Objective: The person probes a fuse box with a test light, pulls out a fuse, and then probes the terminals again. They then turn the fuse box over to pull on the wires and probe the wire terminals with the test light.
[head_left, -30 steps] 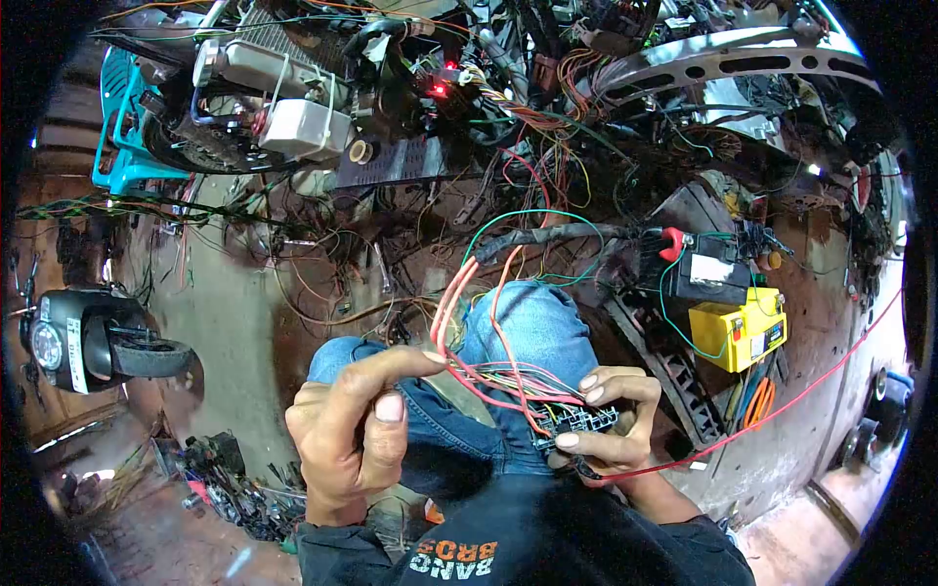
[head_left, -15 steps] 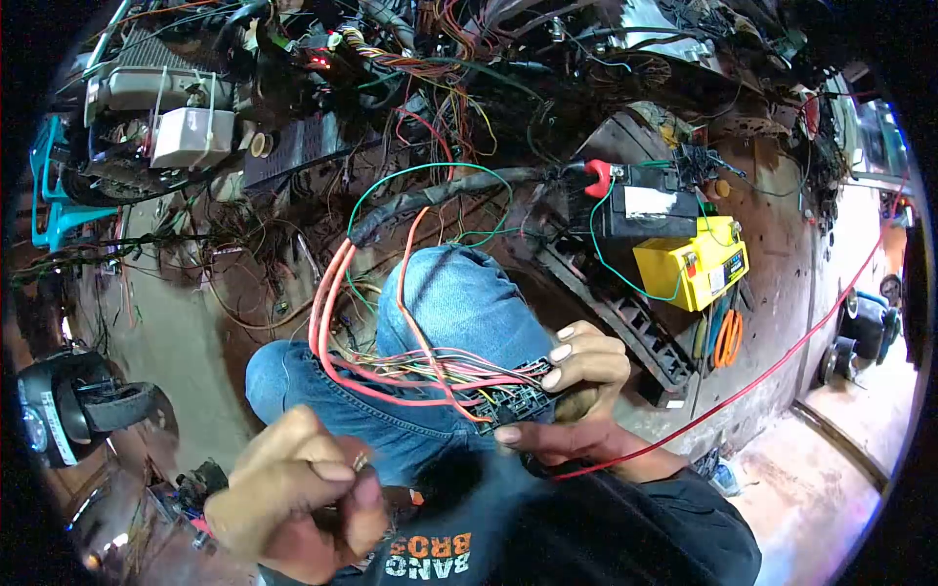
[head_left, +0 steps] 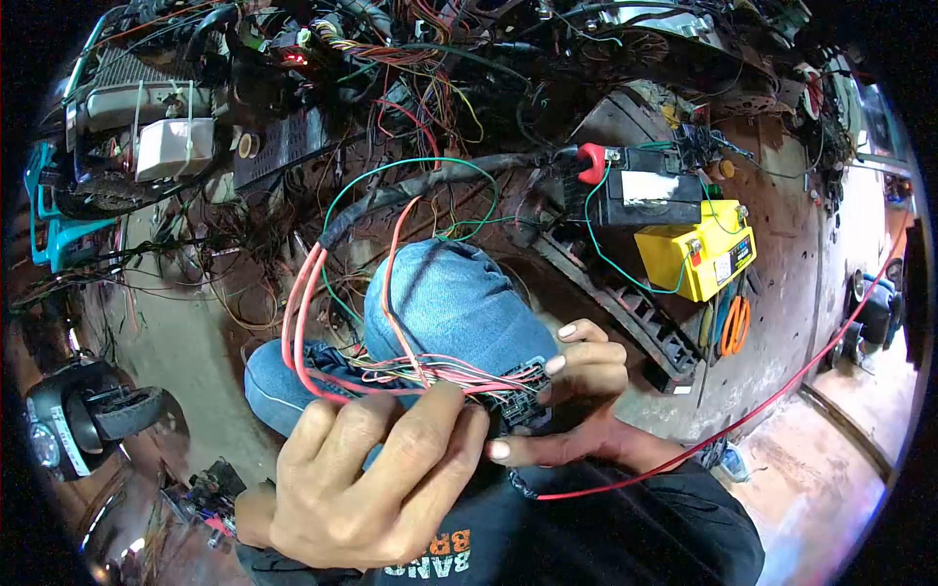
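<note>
Right hand [head_left: 576, 386] pinches the connector [head_left: 525, 394], likely light and rigid, by its sides above the knee [head_left: 449, 293]. Left hand [head_left: 366, 483] lays pressed-together fingers on the limp wires [head_left: 391, 374]; any pinch is hidden.

We see bare floor [head_left: 186, 322] open left of our knee [head_left: 449, 303], though the wire harness [head_left: 298, 313] loops beside it; ahead tangled loose wires [head_left: 410, 127] block reach, and the yellow battery [head_left: 696, 259], black battery [head_left: 640, 195] and a red wire [head_left: 762, 405] crowd the right

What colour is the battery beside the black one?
Yellow battery, best seen in the head view.
</note>
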`<act>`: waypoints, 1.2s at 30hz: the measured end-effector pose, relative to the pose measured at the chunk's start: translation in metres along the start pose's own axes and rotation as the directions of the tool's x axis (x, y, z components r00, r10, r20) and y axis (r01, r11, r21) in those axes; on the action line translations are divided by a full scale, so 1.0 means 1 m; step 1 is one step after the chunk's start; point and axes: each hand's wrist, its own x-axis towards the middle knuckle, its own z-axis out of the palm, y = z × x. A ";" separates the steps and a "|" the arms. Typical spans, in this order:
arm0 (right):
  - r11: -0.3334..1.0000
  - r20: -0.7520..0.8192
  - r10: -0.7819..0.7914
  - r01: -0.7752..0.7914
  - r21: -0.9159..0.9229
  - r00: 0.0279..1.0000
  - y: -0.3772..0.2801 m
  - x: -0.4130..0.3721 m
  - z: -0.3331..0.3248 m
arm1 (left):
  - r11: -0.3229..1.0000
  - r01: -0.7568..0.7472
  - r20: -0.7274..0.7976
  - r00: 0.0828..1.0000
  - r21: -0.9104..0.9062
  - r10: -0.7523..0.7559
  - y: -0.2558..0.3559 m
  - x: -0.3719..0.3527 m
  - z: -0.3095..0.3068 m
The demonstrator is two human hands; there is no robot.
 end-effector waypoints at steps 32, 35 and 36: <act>0.998 0.064 -0.045 0.043 0.041 0.997 -0.001 0.007 -0.005 | 0.999 0.011 0.058 0.998 0.042 -0.013 0.005 0.004 0.008; 0.997 0.081 -0.060 0.056 0.045 0.995 0.000 0.008 -0.007 | 0.999 -0.027 0.060 0.998 0.034 0.025 0.004 0.005 0.010; 0.998 0.083 -0.036 0.032 0.048 0.996 0.000 0.006 -0.006 | 0.999 -0.033 0.069 0.997 0.026 0.031 0.003 0.006 0.009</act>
